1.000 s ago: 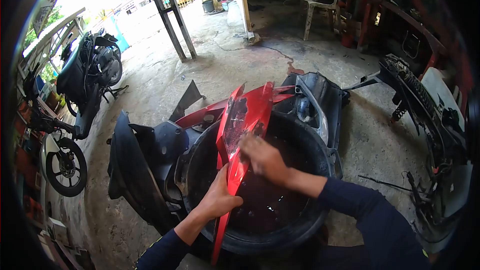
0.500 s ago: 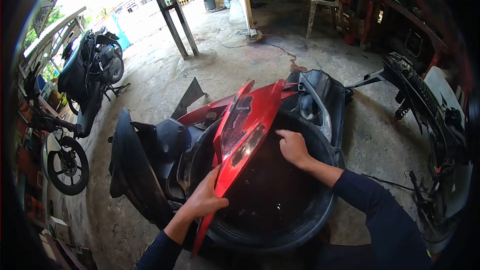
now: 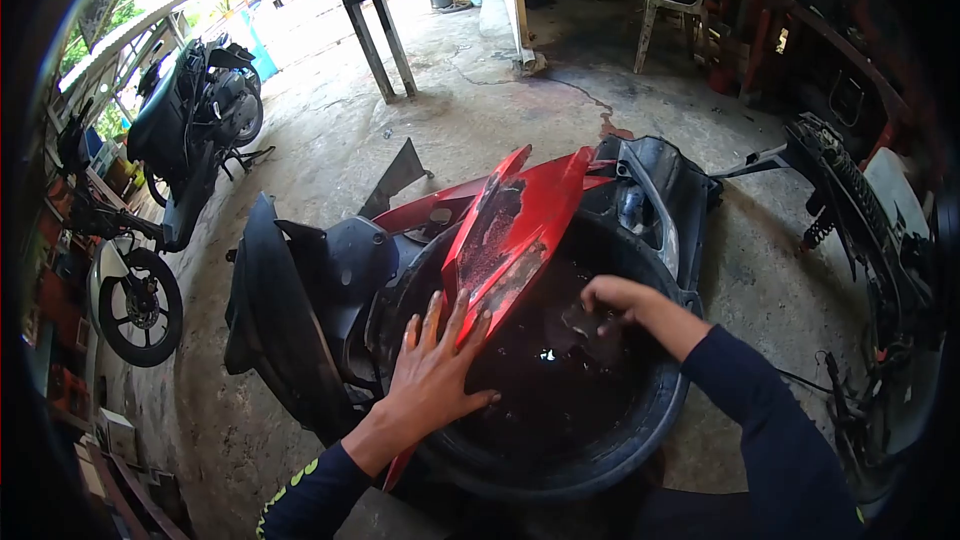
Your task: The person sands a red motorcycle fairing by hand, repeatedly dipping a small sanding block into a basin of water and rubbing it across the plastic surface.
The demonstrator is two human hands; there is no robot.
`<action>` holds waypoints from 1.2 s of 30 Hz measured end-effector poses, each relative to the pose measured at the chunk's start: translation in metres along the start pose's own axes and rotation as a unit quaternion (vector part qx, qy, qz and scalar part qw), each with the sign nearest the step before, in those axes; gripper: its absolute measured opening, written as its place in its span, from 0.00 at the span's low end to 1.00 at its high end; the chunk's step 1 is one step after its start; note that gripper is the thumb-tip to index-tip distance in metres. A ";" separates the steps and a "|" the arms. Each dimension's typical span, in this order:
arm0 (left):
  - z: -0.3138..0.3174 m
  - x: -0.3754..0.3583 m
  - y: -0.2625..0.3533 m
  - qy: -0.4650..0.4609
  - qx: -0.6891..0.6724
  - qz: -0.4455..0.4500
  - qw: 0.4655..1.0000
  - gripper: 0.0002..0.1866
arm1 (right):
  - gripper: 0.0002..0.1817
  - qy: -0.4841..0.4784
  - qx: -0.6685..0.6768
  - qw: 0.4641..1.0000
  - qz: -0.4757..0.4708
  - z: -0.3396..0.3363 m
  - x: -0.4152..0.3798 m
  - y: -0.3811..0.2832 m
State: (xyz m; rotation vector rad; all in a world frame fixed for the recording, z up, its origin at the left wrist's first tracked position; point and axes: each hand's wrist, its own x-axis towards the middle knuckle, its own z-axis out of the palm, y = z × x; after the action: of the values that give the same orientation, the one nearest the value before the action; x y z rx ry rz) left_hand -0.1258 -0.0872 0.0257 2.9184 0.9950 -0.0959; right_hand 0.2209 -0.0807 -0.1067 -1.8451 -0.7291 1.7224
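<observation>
Red fairing panel (image 3: 515, 230) stands propped on the near-left rim of the black tub (image 3: 640, 440), long axis running up and away from me. My left hand (image 3: 435, 370) presses flat on its lower end, fingers spread. My right hand (image 3: 610, 300) curls inside the tub, right of the panel; what it grips is too dark to tell.

Open tub (image 3: 640, 430) interior right of red panel (image 3: 515, 230); black fairings (image 3: 290, 320) crowding left.

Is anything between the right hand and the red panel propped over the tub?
Nothing visible. The right hand dips into the dark water of the black tub, beside the red panel; open water lies between them. The left hand rests on the panel's lower part.
</observation>
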 end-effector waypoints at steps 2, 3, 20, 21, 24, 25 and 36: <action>0.001 0.008 -0.003 0.000 0.017 0.011 1.000 0.58 | 0.13 -0.104 -0.008 0.989 -0.102 0.007 -0.054 -0.063; -0.001 0.014 -0.004 0.007 0.018 0.026 0.999 0.58 | 0.12 -0.108 -0.061 0.977 -0.173 0.022 -0.083 -0.093; 0.007 0.034 -0.001 0.027 0.030 0.140 0.989 0.51 | 0.15 0.081 -0.391 0.756 -0.519 0.088 -0.131 -0.161; 0.005 0.029 -0.003 0.005 0.035 0.140 0.989 0.52 | 0.15 0.102 -0.421 0.759 -0.486 0.078 -0.129 -0.159; 0.003 0.029 -0.005 -0.018 0.041 0.135 0.990 0.54 | 0.16 0.118 -0.490 0.768 -0.396 0.048 -0.116 -0.143; 0.002 0.030 -0.006 -0.018 0.042 0.128 0.991 0.55 | 0.16 0.113 -0.527 0.770 -0.341 0.038 -0.108 -0.135; 0.015 0.102 -0.005 0.025 0.053 0.115 0.992 0.58 | 0.14 -0.097 -0.488 0.861 -0.104 0.014 0.041 0.031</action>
State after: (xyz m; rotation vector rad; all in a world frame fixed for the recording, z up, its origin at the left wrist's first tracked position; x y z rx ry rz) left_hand -0.0488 -0.0224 0.0026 3.1218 0.6721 -0.0680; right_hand 0.2100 -0.0756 -0.1587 -2.0416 -2.0959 1.4976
